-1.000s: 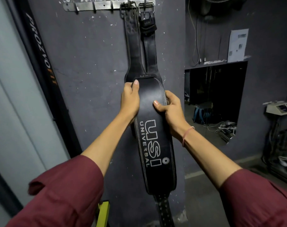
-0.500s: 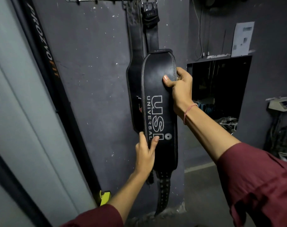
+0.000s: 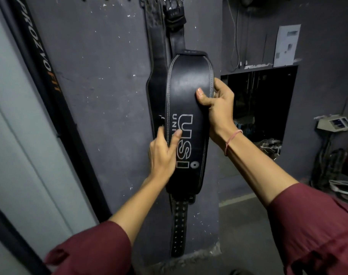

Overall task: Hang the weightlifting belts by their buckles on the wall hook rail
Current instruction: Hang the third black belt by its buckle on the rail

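Observation:
A wide black leather belt [image 3: 186, 92] printed "USI UNIVERSAL" hangs down the grey wall from its buckle [image 3: 173, 1] at the top edge of the view. Its perforated tail [image 3: 178, 229] dangles below. A second black belt [image 3: 155, 62] hangs just left of it and partly behind. My right hand [image 3: 217, 104] grips the wide belt's right edge, thumb on the face. My left hand [image 3: 163, 153] holds its left edge lower down, thumb over the lettering. The hook rail is almost wholly cut off above.
A black upright post [image 3: 44, 80] lettered "PROZVOFIT" leans along the left. To the right, a dark wall opening [image 3: 256, 108] shows clutter inside, with a white paper [image 3: 287, 44] above it. Cables and a small white device [image 3: 334, 123] sit at far right.
My left hand has risen from the belt's lower part to its left edge by the lettering. My right hand keeps its hold on the right edge. The view has tilted down slightly.

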Available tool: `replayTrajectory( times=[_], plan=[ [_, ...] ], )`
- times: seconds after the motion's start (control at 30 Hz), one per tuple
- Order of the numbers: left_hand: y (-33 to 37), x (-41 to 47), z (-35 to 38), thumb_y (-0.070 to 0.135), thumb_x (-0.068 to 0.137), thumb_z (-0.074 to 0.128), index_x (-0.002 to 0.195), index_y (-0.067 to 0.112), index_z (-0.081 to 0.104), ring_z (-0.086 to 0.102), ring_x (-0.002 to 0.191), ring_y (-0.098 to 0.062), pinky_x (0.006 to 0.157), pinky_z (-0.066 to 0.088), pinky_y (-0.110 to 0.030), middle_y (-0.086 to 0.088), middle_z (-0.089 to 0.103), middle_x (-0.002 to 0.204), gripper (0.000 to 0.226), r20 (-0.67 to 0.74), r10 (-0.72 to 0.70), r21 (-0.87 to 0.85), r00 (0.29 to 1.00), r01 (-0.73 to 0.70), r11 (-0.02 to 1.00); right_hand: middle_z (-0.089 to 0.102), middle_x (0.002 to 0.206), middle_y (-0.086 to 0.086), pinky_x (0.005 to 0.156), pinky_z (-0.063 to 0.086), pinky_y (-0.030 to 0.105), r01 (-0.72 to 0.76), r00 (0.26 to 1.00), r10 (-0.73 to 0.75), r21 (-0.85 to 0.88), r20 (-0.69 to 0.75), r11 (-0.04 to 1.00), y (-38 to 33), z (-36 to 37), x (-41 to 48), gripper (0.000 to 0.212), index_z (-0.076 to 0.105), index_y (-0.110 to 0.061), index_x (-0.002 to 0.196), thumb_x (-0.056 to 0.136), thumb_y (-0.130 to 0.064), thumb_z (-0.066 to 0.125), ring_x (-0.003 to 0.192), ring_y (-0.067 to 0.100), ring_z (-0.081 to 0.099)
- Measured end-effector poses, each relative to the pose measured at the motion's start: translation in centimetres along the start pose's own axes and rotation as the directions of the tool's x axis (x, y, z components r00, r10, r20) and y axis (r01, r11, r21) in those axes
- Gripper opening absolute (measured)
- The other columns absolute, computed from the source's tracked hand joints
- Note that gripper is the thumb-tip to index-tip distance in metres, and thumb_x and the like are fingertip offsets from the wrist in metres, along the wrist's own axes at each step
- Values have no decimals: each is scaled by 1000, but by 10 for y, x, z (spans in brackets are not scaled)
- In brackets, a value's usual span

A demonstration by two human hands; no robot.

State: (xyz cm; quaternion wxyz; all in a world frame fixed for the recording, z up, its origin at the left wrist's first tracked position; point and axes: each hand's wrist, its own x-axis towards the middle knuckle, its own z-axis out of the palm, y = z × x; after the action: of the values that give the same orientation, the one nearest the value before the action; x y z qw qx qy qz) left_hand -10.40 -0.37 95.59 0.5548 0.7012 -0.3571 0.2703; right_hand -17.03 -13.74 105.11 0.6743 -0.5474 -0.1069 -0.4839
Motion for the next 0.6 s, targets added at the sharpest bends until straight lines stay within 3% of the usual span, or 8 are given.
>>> replayTrajectory(
  times=[0.07,0.17,0.23,0.27,0.33,0.43,0.53,0.6],
  plan=[
    [19,27,-7,54,100,45,104,8,58,68,90,-19,78,52,-33,-5,72,94,47,24,-3,-53,1000,5,999,69,97,15,82,58,41,-19,1000,19,10,22,1000,3,0,-7,22,60,10,109,87,11,61,89,26,67],
    [40,72,-8,61,98,43,76,18,52,54,67,-5,68,44,-27,3,56,70,48,82,-161,-209,984,175,962,71,92,12,74,59,33,-61,997,60,3,42,998,9,2,-20,21,62,8,107,86,13,61,83,22,69],
    [48,101,-13,79,83,48,86,18,57,54,74,-17,72,48,-35,-8,54,77,61,206,-358,-369,911,411,833,71,87,10,71,58,32,-81,994,82,-17,76,997,13,3,-30,20,63,4,104,86,13,62,78,19,68],
    [49,111,-16,78,80,55,97,16,60,57,78,-22,76,53,-43,-10,58,86,64,288,-408,-451,867,498,741,70,87,11,72,58,32,-93,991,95,-28,95,995,15,3,-34,20,63,4,104,86,13,62,78,20,67],
    [50,116,-20,49,93,62,110,4,65,68,80,-28,80,59,-49,-19,66,93,48,397,-415,-553,819,574,604,69,88,14,73,57,35,-123,985,128,-43,115,991,18,0,-39,20,63,6,104,86,13,62,79,25,66],
    [52,108,-16,15,99,57,125,-9,59,72,83,-28,75,62,-40,-22,69,107,36,446,-385,-625,808,589,513,68,92,19,79,54,41,-175,976,184,-84,113,981,27,-9,-43,17,61,11,104,88,5,64,83,29,64],
    [46,92,-3,6,97,57,121,-2,59,70,92,-28,83,60,-41,-20,69,111,25,376,-344,-666,860,509,545,72,97,12,84,55,41,-220,973,229,-186,24,957,36,-15,-41,26,63,1,106,91,-20,70,87,21,68],
    [41,82,3,0,95,57,116,2,60,70,88,-24,83,58,-38,-16,70,103,21,336,-311,-662,889,457,593,71,110,3,90,54,28,-250,968,250,-221,-27,943,34,-13,-31,37,61,-9,119,93,-34,68,98,11,68]
  ],
)
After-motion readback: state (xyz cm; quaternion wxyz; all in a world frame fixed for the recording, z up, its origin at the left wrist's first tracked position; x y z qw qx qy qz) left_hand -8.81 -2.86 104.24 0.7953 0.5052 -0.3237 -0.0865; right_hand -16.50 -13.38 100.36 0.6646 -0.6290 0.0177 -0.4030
